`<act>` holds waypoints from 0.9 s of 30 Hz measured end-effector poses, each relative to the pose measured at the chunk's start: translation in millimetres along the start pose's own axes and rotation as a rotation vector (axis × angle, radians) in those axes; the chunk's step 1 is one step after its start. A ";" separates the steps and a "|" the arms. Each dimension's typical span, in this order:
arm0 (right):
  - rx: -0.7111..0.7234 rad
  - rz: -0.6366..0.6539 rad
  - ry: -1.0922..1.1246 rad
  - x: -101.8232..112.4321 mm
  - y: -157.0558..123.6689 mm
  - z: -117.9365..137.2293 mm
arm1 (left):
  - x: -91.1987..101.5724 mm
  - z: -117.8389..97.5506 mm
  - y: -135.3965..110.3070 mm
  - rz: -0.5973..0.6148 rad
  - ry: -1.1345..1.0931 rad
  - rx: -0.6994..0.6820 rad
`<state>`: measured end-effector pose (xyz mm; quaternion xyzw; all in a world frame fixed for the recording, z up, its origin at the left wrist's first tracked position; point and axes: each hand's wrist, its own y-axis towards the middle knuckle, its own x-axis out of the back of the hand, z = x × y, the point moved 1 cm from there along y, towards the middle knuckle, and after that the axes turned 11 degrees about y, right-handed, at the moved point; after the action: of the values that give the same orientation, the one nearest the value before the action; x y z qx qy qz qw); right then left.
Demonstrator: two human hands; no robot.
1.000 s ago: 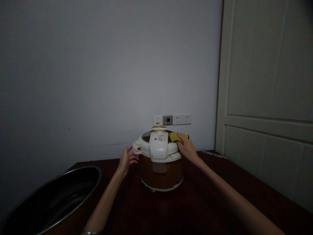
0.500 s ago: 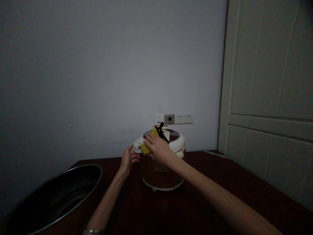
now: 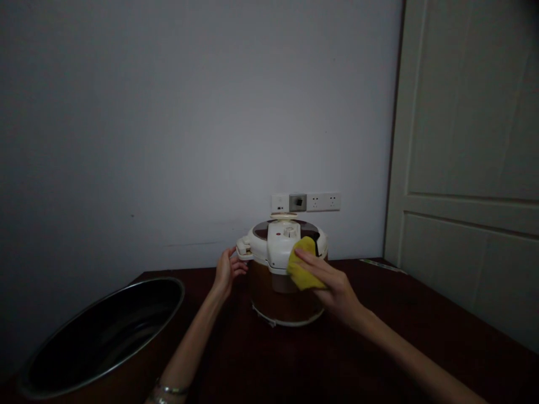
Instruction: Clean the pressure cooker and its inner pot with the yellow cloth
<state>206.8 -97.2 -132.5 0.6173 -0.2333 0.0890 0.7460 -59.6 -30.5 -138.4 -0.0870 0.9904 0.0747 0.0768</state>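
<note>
A round electric pressure cooker [image 3: 278, 247], white on top with a brown body, stands against the wall. My right hand [image 3: 332, 283] is closed on a yellow cloth [image 3: 304, 266] with a dark edge. It presses the cloth to the front right of the lid rim and the upper body, covering that part. At the cooker's left side handle [image 3: 244, 247] is my left hand [image 3: 226, 272], loosely cupped. Its thumb is by the handle's end, and its fingers are apart underneath. Whether the fingers bear any weight cannot be made out.
A large dark pot [image 3: 105, 331] with a shiny rim sits at the lower left. Behind the cooker, sockets and a switch [image 3: 305, 202] are set in the wall. A pale panelled door [image 3: 471, 168] is at the right. A thin strip [image 3: 383, 265] lies on the dark tabletop [image 3: 261, 359].
My right hand has moved the yellow cloth from the lid's left part to the front right side, uncovering the dial and front panel. My left hand stays by the left handle. The view shifted slightly.
</note>
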 end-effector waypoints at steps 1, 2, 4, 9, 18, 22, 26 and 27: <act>-0.049 -0.087 0.021 6.1 4.8 -5.2 | -0.1 0.0 -0.1 -0.005 0.009 -0.004; -0.102 -0.167 0.028 11.7 13.6 -11.4 | -0.1 0.0 -0.3 -0.012 0.018 -0.011; -0.193 -0.251 0.017 19.2 40.6 -25.3 | 0.1 0.1 -0.9 -0.020 0.032 -0.027; -0.329 0.077 -0.066 8.1 109.2 -51.7 | 0.4 0.9 -2.1 -0.015 0.027 -0.034; -0.253 0.102 -0.114 -6.0 88.0 -35.3 | -1.4 0.0 -1.3 -0.014 0.014 0.002; -0.181 0.063 -0.138 -5.6 78.3 -25.7 | -0.8 -0.5 -1.6 -0.012 0.016 0.000; -0.146 0.004 -0.128 -5.8 62.8 -15.7 | 0.0 1.3 -1.0 -0.014 0.018 -0.004; -0.138 -0.008 -0.120 -5.2 56.8 -12.1 | -0.1 1.9 -0.9 -0.012 0.021 -0.010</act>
<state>181.2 -72.1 -86.4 0.5696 -0.2804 0.0326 0.7719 -59.1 -31.1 -140.4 -0.0943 0.9902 0.0784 0.0664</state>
